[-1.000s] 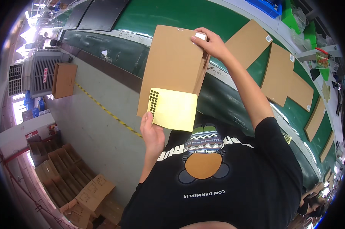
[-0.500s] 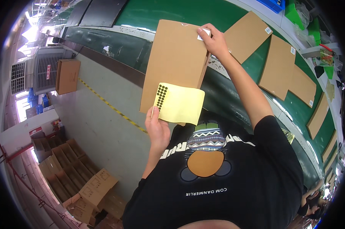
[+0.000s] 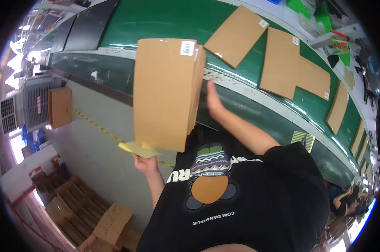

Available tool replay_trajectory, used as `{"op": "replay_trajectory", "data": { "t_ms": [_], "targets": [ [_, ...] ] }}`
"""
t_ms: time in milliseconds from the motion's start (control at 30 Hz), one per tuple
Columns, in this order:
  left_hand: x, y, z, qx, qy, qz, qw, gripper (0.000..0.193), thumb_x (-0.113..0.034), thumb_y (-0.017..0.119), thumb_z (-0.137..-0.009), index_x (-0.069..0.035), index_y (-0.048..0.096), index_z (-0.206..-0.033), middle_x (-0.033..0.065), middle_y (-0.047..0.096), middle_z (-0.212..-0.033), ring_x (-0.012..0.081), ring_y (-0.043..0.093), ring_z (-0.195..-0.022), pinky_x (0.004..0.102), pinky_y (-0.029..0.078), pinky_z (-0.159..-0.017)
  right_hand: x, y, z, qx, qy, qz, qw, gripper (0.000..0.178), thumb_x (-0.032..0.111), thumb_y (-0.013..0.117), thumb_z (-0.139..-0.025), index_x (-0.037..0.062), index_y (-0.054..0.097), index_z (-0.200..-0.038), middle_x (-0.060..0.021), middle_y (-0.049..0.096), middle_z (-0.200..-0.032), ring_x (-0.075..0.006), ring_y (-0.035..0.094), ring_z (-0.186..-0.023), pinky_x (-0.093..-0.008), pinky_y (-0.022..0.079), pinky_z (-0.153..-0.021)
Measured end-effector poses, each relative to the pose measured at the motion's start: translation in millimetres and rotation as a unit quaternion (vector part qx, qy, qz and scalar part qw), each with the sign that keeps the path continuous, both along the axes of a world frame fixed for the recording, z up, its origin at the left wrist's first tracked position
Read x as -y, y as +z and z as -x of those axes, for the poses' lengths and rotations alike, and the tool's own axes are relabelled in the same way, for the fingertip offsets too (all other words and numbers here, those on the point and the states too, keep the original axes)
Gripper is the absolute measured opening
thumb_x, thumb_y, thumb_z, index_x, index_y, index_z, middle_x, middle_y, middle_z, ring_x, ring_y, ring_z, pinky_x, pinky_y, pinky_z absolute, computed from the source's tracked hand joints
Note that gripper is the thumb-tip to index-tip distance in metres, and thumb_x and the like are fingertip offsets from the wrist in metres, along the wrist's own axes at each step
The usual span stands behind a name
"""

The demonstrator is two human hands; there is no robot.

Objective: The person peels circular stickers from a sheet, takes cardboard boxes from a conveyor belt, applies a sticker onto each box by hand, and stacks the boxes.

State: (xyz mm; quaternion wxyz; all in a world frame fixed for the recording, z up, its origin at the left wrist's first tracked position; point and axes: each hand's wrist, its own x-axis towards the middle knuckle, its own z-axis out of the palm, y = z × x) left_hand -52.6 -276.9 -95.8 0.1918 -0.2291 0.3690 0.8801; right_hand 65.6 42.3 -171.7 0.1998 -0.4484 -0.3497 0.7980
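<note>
A stack of flat brown cardboard boxes [image 3: 162, 96] stands tilted in front of me, with a white label [image 3: 187, 48] at the top right corner of its front piece. Under its lower left edge, my left hand [image 3: 146, 164] grips a yellow sticker sheet [image 3: 139, 149], blurred and seen nearly edge-on. That hand's fingers are partly hidden by the sheet. Beside the stack's right side is my right hand [image 3: 214, 98], fingers stretched out and holding nothing. Whether it touches the stack I cannot tell.
Along the far and right side runs a green conveyor belt [image 3: 165, 21] with several flat cardboard pieces [image 3: 282, 63] on it. Another yellow sheet [image 3: 303, 141] lies at its near edge. Partitioned cartons [image 3: 78, 201] are at lower left, a brown box [image 3: 60, 107] by a grey cooler.
My right hand has let go of the stack's top right corner and come down beside it. The left hand has lowered the sticker sheet from the stack's face to its bottom edge.
</note>
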Motion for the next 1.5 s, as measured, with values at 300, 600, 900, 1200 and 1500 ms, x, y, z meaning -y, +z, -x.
{"op": "replay_trajectory", "data": {
  "t_ms": [300,600,900,1200,1500],
  "targets": [
    [-84,-52,145,-0.04,-0.417,0.008,0.908,0.046,-0.026,0.04,-0.099,0.0,0.045,-0.137,0.0181,0.049,-0.138,0.0336,0.051,-0.123,0.0493,0.043,-0.103,44,-3,43,-0.049,-0.135,0.026,0.989,0.07,0.052,0.02,-0.102,0.0047,0.009,-0.152,-0.0104,0.018,-0.157,-0.0225,0.021,-0.142,-0.0341,0.02,-0.116],
    [-96,-80,259,-0.081,-0.396,0.104,0.909,0.045,-0.025,0.042,-0.098,0.001,0.046,-0.134,0.0183,0.051,-0.134,0.0332,0.053,-0.119,0.0481,0.045,-0.099,68,-61,70,-0.104,-0.162,0.004,0.981,0.066,0.056,0.017,-0.101,0.0117,0.022,-0.151,-0.0092,0.037,-0.147,-0.0217,0.037,-0.133,-0.0356,0.034,-0.109],
    [-93,-66,370,-0.167,-0.329,0.203,0.907,0.043,-0.024,0.043,-0.098,0.002,0.048,-0.132,0.0186,0.053,-0.13,0.0328,0.056,-0.115,0.0468,0.048,-0.095,69,-68,212,-0.184,-0.13,-0.008,0.974,0.064,0.047,0.02,-0.103,0.0064,0.016,-0.152,-0.0118,0.028,-0.152,-0.0226,0.028,-0.139,-0.0357,0.024,-0.114],
    [-108,-71,427,-0.232,-0.278,0.274,0.891,0.042,-0.023,0.045,-0.097,0.003,0.05,-0.129,0.0189,0.056,-0.126,0.0323,0.058,-0.11,0.0454,0.05,-0.092,54,-22,332,0.068,-0.105,-0.054,0.991,0.062,0.042,0.024,-0.103,0.0015,0.018,-0.15,-0.0167,0.025,-0.152,-0.0258,0.025,-0.141,-0.0346,0.02,-0.116],
    [-68,-84,426,-0.254,-0.179,0.355,0.882,0.041,-0.023,0.047,-0.097,0.005,0.052,-0.127,0.0192,0.058,-0.122,0.0319,0.061,-0.105,0.0441,0.053,-0.088,25,-38,321,0.014,-0.015,-0.183,0.983,0.07,0.047,0.033,-0.101,-0.0018,0.016,-0.149,-0.0242,0.021,-0.154,-0.0353,0.016,-0.145,-0.0399,0.016,-0.118]
  ]
}}
